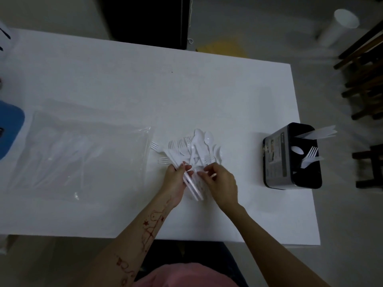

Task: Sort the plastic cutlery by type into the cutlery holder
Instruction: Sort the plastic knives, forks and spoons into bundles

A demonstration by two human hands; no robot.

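A loose pile of white plastic cutlery, forks and spoons mixed, lies on the white table near its middle front. My left hand grips a bundle of white handles at the pile's near edge. My right hand pinches a single white piece at the pile, its type hidden by my fingers. The black cutlery holder stands at the table's right edge, with knives in its far compartment, a spoon in the middle and forks nearer.
A clear plastic bag with more white cutlery lies flat on the left. A blue object sits at the left edge. Dark wooden chairs stand beyond the table's right side. A white cylinder stands on the floor.
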